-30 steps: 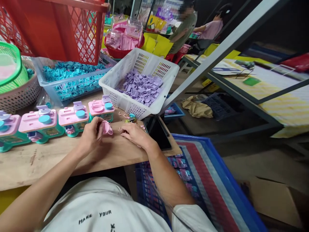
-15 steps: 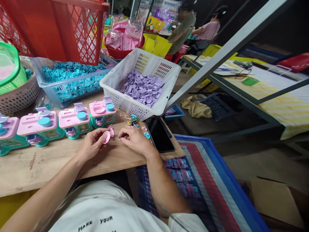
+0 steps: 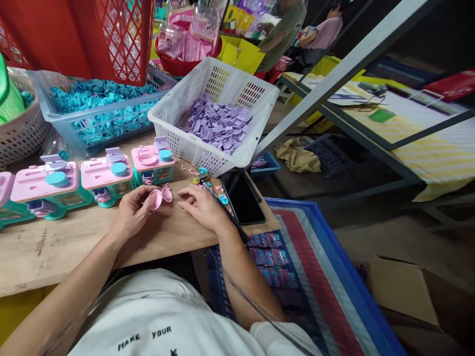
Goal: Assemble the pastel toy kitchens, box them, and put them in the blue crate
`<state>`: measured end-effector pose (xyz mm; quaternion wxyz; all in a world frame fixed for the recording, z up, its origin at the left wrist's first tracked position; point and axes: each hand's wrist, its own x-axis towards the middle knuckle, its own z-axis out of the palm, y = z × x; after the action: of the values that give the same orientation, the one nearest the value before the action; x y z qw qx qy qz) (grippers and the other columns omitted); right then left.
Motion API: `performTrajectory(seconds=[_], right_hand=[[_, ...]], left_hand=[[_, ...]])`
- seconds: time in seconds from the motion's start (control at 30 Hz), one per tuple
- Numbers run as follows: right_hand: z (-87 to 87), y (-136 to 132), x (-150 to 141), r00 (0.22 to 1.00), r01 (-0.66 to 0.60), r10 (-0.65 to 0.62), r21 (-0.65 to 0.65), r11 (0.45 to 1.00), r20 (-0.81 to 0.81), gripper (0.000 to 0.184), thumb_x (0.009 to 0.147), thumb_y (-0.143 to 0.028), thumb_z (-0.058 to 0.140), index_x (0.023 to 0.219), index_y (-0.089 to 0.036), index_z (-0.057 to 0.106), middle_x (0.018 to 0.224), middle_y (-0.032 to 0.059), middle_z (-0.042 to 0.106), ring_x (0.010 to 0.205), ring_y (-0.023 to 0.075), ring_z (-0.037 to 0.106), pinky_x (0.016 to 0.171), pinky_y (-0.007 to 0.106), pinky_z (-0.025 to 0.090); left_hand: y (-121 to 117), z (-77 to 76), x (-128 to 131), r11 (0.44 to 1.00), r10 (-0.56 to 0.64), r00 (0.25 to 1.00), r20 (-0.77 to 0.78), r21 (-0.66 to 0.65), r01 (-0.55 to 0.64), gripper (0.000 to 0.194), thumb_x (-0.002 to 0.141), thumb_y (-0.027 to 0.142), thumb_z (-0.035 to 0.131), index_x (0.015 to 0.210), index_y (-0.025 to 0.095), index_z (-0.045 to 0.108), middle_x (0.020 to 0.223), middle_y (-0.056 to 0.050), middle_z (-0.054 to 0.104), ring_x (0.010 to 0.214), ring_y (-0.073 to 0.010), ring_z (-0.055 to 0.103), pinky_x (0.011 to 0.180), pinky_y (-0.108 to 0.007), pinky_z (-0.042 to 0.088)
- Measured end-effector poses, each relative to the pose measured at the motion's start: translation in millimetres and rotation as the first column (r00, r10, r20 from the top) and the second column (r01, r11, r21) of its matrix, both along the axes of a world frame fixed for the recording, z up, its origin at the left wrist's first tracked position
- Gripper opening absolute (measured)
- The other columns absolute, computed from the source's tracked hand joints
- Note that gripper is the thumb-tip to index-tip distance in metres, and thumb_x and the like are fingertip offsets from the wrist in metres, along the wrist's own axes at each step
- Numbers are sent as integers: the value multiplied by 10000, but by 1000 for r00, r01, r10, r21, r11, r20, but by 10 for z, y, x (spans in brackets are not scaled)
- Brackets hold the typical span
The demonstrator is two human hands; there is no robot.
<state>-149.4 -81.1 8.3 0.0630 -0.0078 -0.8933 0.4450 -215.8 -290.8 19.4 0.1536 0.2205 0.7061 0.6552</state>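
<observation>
My left hand (image 3: 135, 212) pinches a small round pink toy dish (image 3: 156, 200) between thumb and fingers, just above the wooden table. Right beside it is another pink oval piece (image 3: 167, 195) with a thin stem; whether the left fingers also hold this one I cannot tell. My right hand (image 3: 200, 206) lies low over the table to the right, its fingers loosely bent and apart, with nothing visible in them. Beyond my hands stand several pink and teal toy kitchen units (image 3: 107, 173) in a row, with blue discs and lilac parts on top.
A white basket (image 3: 208, 160) of lilac pieces and a blue crate (image 3: 111, 121) of turquoise parts stand behind. By my right hand lie a phone (image 3: 243, 198), a yellow-headed tool (image 3: 200, 179) and small loose parts. A metal post (image 3: 326, 94) slants at right.
My right hand's fingers have loosened from a curled pose. My left hand still grips the pink dish. The view has shifted slightly, so the table things appear further left and higher.
</observation>
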Motion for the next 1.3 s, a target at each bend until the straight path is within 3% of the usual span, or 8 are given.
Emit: performTrajectory(seconds=[0.1, 0.2, 0.4, 0.73, 0.87, 1.0, 1.13, 1.3], right_hand=[[-49, -6, 44, 995, 96, -96, 39, 995, -12, 56, 864, -142, 745, 901, -183, 738, 886, 20, 703, 652, 113, 590, 706, 266, 482], [-45, -61, 28, 996, 91, -86, 138, 986, -38, 104, 898, -132, 720, 814, -190, 741, 799, 8, 672, 709, 131, 585, 751, 270, 460], [-44, -119, 11, 998, 64, -61, 158, 985, -28, 35, 915, -201, 750, 882, -201, 763, 855, 20, 658, 781, 146, 594, 744, 270, 445], [-179, -316, 186, 991, 87, -44, 367, 926, -125, 99, 958, -154, 642, 901, -187, 716, 942, 86, 675, 932, 235, 634, 845, 353, 492], [-241, -304, 285, 981, 91, -40, 269, 959, -190, 144, 981, -147, 600, 944, -198, 730, 933, 78, 678, 908, 216, 650, 844, 344, 516], [-186, -381, 261, 955, 137, -136, -17, 990, -265, 116, 986, -224, 612, 963, -234, 725, 929, 48, 705, 857, 176, 682, 788, 305, 554], [-161, -592, 138, 898, 200, -310, -336, 920, -313, 85, 953, -312, 659, 955, -231, 686, 906, 38, 722, 836, 166, 709, 816, 310, 597], [-203, -728, 45, 880, 206, -366, -449, 869, -304, 126, 925, -347, 687, 941, -227, 652, 925, 48, 739, 870, 177, 723, 841, 329, 619]], left_hand=[[11, 14, 9, 1000, 16, 1000, -16, -15, -17, 480, 877, 605, 701, 985, 138, 722, 742, -23, 649, 581, -84, 456, 514, -198, 377], [13, 18, 14, 1000, 26, 1000, -10, -16, -27, 486, 866, 612, 709, 982, 140, 725, 746, -27, 652, 585, -86, 472, 522, -194, 398], [-9, -24, -6, 997, 75, 995, 64, 1, -75, 495, 833, 609, 740, 1020, 150, 723, 740, -18, 634, 585, -97, 525, 534, -204, 461], [-16, -9, 4, 994, 93, 996, 16, 58, -93, 467, 869, 604, 715, 955, 149, 651, 709, -5, 623, 549, -95, 551, 511, -207, 458], [-9, 28, 33, 996, 70, 997, 25, 56, -71, 460, 856, 597, 731, 936, 153, 640, 715, -9, 633, 552, -101, 559, 498, -208, 444], [-3, 17, 61, 997, 77, 997, -17, -7, -77, 402, 854, 545, 737, 907, 154, 662, 722, -25, 659, 578, -110, 561, 508, -209, 435], [-12, -49, 68, 995, 89, 995, -41, -32, -90, 349, 870, 510, 710, 847, 171, 633, 692, -23, 653, 577, -114, 559, 510, -207, 427], [-33, -126, 65, 996, 80, 993, -89, -33, -83, 313, 894, 480, 687, 832, 185, 599, 664, -17, 647, 557, -112, 558, 505, -203, 419]])
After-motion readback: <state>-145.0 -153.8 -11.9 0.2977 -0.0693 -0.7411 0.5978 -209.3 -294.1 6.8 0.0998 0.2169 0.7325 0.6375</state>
